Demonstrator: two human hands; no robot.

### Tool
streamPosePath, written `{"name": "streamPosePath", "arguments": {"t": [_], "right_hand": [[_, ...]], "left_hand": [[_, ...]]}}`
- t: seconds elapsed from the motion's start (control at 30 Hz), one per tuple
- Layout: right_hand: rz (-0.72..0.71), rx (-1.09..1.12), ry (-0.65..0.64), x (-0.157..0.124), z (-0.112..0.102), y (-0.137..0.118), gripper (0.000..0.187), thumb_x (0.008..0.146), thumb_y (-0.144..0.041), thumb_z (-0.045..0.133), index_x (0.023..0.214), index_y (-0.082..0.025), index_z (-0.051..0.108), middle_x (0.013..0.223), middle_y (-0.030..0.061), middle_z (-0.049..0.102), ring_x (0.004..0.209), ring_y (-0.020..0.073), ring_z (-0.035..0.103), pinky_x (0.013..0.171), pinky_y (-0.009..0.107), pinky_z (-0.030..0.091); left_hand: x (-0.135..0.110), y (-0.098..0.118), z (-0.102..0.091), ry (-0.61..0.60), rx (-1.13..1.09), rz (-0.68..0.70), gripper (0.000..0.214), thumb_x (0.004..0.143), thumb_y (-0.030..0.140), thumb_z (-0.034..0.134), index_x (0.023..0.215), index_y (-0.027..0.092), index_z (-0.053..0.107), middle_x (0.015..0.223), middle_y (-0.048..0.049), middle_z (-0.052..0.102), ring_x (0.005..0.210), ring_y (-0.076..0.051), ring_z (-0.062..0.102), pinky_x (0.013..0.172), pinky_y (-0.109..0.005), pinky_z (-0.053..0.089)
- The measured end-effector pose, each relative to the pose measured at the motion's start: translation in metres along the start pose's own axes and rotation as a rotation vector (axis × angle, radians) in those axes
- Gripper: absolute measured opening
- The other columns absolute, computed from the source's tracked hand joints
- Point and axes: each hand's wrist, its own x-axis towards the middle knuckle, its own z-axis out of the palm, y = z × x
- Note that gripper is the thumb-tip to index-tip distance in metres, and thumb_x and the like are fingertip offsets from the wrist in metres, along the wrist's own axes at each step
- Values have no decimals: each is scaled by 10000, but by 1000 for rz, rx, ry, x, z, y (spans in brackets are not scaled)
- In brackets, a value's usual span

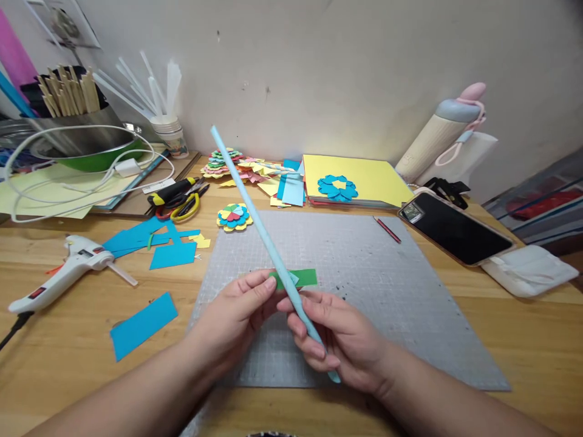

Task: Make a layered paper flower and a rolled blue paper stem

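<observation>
Wooden table with grey cutting mat, glue gun, phone, blue paper scraps

Light-blue rolled paper stick tilted; green paper strip against it.

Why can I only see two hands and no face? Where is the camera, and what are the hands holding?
The camera sits on the person's head and looks down. So you see just their own two arms, as if through their eyes. The right hand grips a long thin tube of rolled light-blue paper, which points up and away. The left hand pinches one end of a small green paper strip right at that tube. Under the hands lies a grey cutting mat on a wooden table. To the left are a white glue gun and flat blue paper pieces. Farther back lie a colourful paper flower, a yellow paper sheet and a black phone.
</observation>
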Motion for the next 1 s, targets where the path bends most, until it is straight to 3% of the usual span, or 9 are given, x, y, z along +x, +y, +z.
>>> {"name": "streamPosePath", "arguments": {"t": [0.27,0.47,0.6,0.7,1.0], "right_hand": [[-206,-323,196,1,2,9,317,765,-354,760,856,-199,499,597,-69,587,364,21,418,306,103,237],[-302,-624,339,-2,5,12,240,803,-391,683,842,-191,555,616,-58,553,404,56,465,324,158,308],[-497,-991,383,-8,3,14,107,880,-317,616,904,-214,633,749,-8,628,592,105,556,522,239,452],[-616,-1235,407,-13,1,14,79,896,-302,614,906,-226,635,754,-10,635,663,127,569,605,267,450],[-650,-1357,405,-13,2,11,109,931,-296,562,911,-216,633,706,-19,609,603,118,536,565,260,414]], "left_hand": [[0,-2,-3,5,24,-34,170,822,269,690,939,170,763,829,-51,745,755,-148,627,764,-268,475],[-3,-2,-2,38,27,-70,164,747,281,767,865,167,769,818,-57,752,763,-155,632,782,-287,481],[-3,-4,0,142,49,-33,204,656,290,836,810,179,761,799,-41,754,791,-166,644,806,-288,479],[-2,-7,1,234,39,-13,240,595,281,872,782,190,752,788,-27,758,784,-162,646,792,-278,478],[-3,-9,2,296,-37,-11,251,553,245,894,745,189,741,755,-4,748,784,-147,637,803,-265,473]]}}
